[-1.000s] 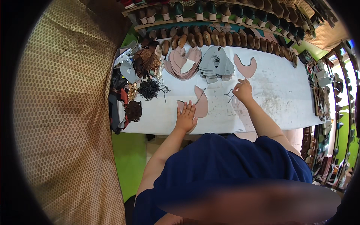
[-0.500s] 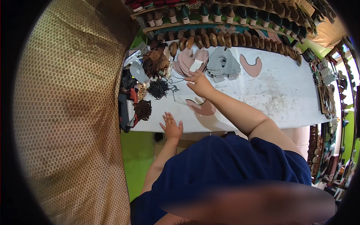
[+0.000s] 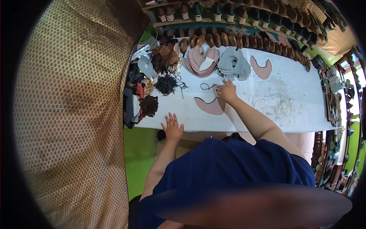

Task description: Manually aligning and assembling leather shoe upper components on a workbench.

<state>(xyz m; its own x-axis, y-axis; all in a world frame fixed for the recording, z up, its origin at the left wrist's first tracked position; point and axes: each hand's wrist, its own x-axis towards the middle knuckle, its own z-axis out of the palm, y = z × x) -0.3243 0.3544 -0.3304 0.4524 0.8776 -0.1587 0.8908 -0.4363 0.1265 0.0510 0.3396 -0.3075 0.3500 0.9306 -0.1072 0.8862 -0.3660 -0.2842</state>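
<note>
My left hand (image 3: 174, 129) rests on the table's near edge, fingers spread and holding nothing. A thin black cord (image 3: 206, 86) forms a loop beside the fingertips of my right hand (image 3: 228, 92), which appear pinched on its end. Right under that hand lies a curved pink shoe-upper piece (image 3: 210, 106), its right arm partly covered by the fingers. Beyond are a fanned stack of pink upper pieces (image 3: 200, 68) and a stack of grey upper pieces (image 3: 234, 63). Another single pink upper piece (image 3: 262, 70) sits to their right. A tangle of black cords (image 3: 166, 85) lies to the left.
Scraps and brown strips (image 3: 148, 105) crowd the left end of the white table (image 3: 305, 107). Wooden shoe lasts (image 3: 246, 41) line its back edge, with heeled shoes (image 3: 217, 15) on a shelf above. A patterned curtain (image 3: 76, 114) hangs at left; tools lie at the right end.
My right hand has moved right and nearer, from the pink stack to the single pink piece, bringing the black cord along. My left hand has stayed at the table edge.
</note>
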